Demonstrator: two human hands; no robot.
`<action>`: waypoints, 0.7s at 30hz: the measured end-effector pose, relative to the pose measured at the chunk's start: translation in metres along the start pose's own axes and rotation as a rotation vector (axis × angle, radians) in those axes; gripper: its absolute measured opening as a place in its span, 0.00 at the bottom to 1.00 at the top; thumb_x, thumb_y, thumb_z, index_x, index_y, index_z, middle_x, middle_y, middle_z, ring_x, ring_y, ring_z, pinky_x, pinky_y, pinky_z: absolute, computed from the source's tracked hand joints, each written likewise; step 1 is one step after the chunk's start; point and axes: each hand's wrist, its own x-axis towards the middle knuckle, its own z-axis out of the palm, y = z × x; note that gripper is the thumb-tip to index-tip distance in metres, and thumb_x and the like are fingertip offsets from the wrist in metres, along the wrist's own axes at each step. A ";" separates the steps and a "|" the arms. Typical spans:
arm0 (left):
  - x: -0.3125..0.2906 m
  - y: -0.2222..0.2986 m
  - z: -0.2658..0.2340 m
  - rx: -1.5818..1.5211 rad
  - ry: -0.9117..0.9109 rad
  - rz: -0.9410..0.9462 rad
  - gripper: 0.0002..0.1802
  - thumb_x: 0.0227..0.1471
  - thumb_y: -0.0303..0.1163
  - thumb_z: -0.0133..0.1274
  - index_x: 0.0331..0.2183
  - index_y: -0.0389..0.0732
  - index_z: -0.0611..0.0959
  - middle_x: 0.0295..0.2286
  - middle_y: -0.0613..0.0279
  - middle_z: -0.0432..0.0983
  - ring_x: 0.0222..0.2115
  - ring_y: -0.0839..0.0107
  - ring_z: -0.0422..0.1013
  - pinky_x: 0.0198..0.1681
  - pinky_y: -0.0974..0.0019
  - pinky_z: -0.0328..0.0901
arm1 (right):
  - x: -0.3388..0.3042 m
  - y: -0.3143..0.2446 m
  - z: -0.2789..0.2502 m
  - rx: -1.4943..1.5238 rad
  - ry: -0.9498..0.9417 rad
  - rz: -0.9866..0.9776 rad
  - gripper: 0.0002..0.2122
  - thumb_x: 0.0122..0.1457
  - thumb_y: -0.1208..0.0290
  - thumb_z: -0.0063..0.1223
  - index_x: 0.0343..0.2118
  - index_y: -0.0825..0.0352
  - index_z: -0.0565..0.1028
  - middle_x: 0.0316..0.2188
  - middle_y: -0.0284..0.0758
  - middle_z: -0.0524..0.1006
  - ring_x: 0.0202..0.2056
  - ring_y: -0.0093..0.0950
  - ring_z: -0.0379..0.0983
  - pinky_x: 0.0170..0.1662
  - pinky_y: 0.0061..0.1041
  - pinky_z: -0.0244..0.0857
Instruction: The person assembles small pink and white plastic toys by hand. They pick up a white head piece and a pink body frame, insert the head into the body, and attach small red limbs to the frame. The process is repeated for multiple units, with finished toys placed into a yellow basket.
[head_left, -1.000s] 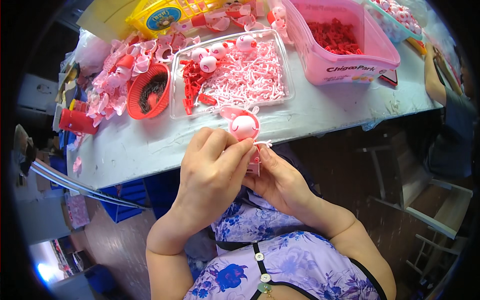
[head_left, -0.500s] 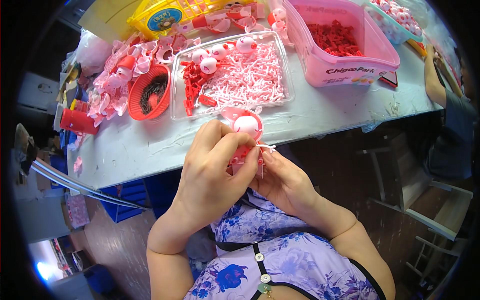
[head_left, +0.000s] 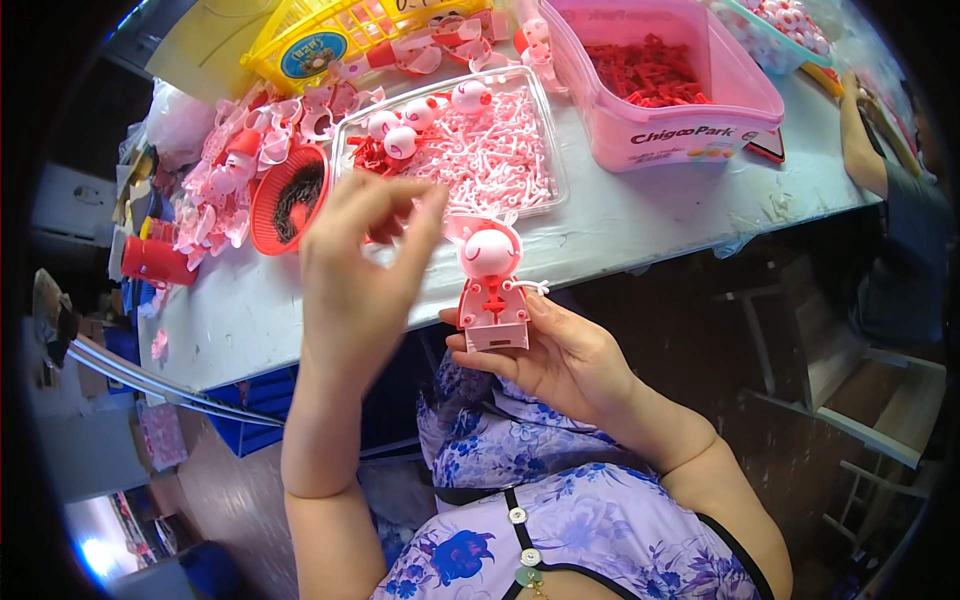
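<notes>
My right hand (head_left: 570, 365) holds a half-assembled pink toy figure (head_left: 493, 330) upright by its lower body, beyond the table's front edge. A round white-and-pink ball sits in its head shell, below two ears, and a red part lies inside the open body. A small pale pink arm piece (head_left: 535, 287) sticks out on the body's right side, beside my thumb. Raised over the near left corner of a clear tray (head_left: 548, 203), my left hand (head_left: 355, 260) has thumb and fingers apart, slightly blurred. Small pale pink arm pieces (head_left: 500, 150), red parts and several white balls (head_left: 400, 142) lie in that tray.
Left of the tray stand a red basket (head_left: 262, 215) of dark screws and a heap of pink shells (head_left: 215, 185). A yellow basket (head_left: 385, 30) is behind. A pink bin (head_left: 610, 140) holds red parts; another person's arm (head_left: 862, 150) is at the far right.
My left hand has let go of the toy figure and moved left and up toward the tray. My right hand keeps the figure, its open body now uncovered. The view has shifted slightly.
</notes>
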 end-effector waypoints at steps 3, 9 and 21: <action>0.028 -0.033 0.006 0.039 -0.102 -0.062 0.11 0.48 0.31 0.61 0.34 0.34 0.82 0.24 0.63 0.74 0.25 0.78 0.68 0.29 0.73 0.63 | -0.003 0.001 0.003 0.003 0.019 0.008 0.20 0.69 0.62 0.30 0.56 0.73 0.58 0.54 0.49 0.64 0.55 0.43 0.64 0.60 0.40 0.59; 0.050 -0.056 0.024 0.067 -0.496 -0.243 0.12 0.46 0.30 0.62 0.33 0.33 0.82 0.24 0.62 0.77 0.25 0.79 0.72 0.28 0.72 0.66 | -0.008 -0.001 0.002 -0.050 -0.047 -0.010 0.22 0.68 0.61 0.35 0.57 0.72 0.56 0.55 0.49 0.63 0.56 0.41 0.64 0.61 0.40 0.57; 0.037 -0.065 0.023 -0.162 -0.293 -0.257 0.13 0.48 0.24 0.58 0.38 0.33 0.81 0.29 0.63 0.79 0.30 0.80 0.73 0.36 0.75 0.67 | -0.009 -0.003 0.002 -0.076 -0.123 0.009 0.24 0.67 0.59 0.35 0.59 0.72 0.54 0.57 0.50 0.61 0.57 0.40 0.63 0.62 0.41 0.56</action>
